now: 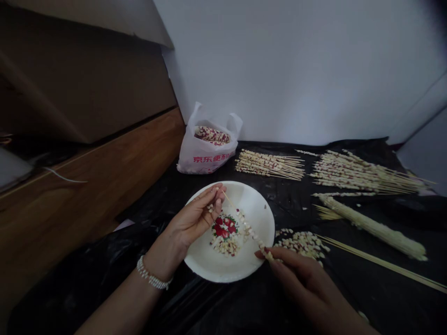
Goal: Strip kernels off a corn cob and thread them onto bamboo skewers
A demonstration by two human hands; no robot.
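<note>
My right hand (300, 279) is closed on a thin bamboo skewer (252, 231) threaded with white and dark red corn kernels. The skewer slants up to the left over a white bowl (267, 221), and its bare tip meets the fingers of my left hand (192, 221). Thumb and forefinger of that hand pinch a pale corn kernel (218, 189) at the tip. A few more kernels (210, 208) rest in its curled fingers. Loose kernels (226, 246) lie in the bowl around a red flower print.
Right of the bowl are a kernel pile (303, 244), bare skewers (380, 263) and a stripped corncob (377, 228). Behind lie two bundles of filled skewers (268, 164) (359, 172). A plastic bag (206, 158) holds a speckled corncob (213, 135). Black sheeting (167, 260) covers the surface.
</note>
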